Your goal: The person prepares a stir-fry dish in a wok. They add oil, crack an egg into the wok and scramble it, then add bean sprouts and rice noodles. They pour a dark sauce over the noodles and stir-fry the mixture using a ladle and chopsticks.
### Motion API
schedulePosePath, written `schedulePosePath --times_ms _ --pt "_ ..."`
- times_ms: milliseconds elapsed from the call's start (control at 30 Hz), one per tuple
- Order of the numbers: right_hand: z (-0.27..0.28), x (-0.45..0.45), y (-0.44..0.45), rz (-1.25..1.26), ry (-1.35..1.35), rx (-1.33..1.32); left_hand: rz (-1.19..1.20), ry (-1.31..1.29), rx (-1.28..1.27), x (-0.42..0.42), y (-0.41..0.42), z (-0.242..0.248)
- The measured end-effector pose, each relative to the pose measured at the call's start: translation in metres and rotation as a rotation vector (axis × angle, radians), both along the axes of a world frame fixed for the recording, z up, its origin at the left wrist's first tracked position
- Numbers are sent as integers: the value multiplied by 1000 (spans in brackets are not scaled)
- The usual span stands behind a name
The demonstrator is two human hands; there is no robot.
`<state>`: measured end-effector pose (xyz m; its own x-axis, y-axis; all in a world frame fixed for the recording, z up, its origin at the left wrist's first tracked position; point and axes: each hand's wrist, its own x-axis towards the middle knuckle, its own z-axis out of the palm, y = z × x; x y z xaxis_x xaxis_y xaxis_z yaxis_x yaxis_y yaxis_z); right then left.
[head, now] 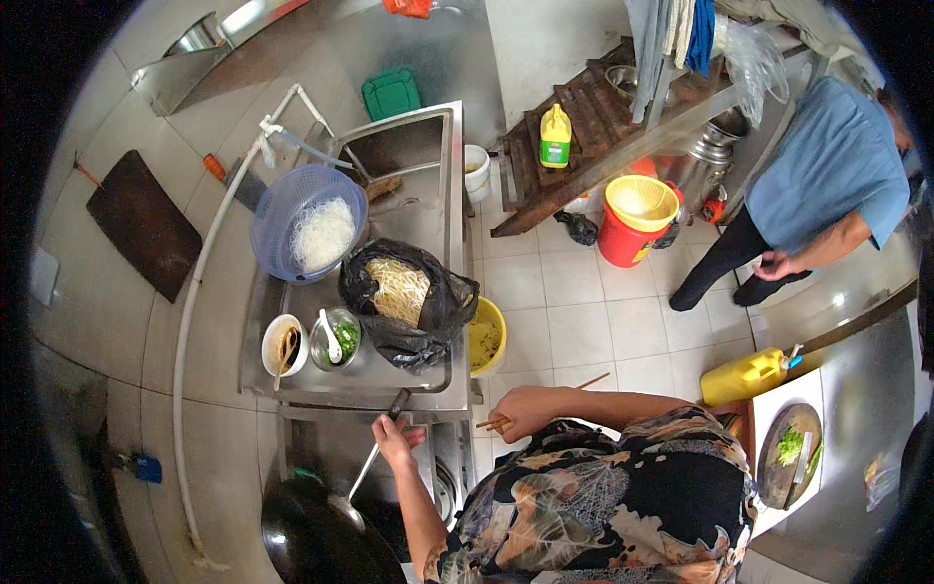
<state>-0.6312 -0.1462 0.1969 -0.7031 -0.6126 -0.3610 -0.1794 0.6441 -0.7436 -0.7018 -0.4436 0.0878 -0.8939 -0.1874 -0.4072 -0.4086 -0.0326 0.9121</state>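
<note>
My left hand [396,440] holds a metal ladle [365,471] near its dark handle. The ladle's head hangs at the edge of a dark wok [310,536] at the lower left. In my right fist [527,413] are wooden chopsticks [592,381], their ends sticking out on both sides of the hand. Ahead on the steel sink counter [430,399] sits a black plastic bag [438,299] of bean sprouts [398,290]. Beside it are a white bowl [271,337] of dark sauce and a steel bowl [319,355] of chopped greens with a white spoon [332,339].
A blue colander [264,233] of white noodles [325,235] stands behind the bowls. A yellow bucket [499,332] is beside the counter. At right are a yellow jug [744,376] and a cutting board [779,445] with a knife [801,458]. Another person [824,168] stands at the upper right.
</note>
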Motion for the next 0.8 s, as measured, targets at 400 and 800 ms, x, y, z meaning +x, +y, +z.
schedulePosePath --times_ms 400,800 --pt "-8 -16 -19 186 -18 38 662 93 233 199 -68 88" --pt "-8 110 -17 -51 114 200 529 -16 -116 278 -231 89"
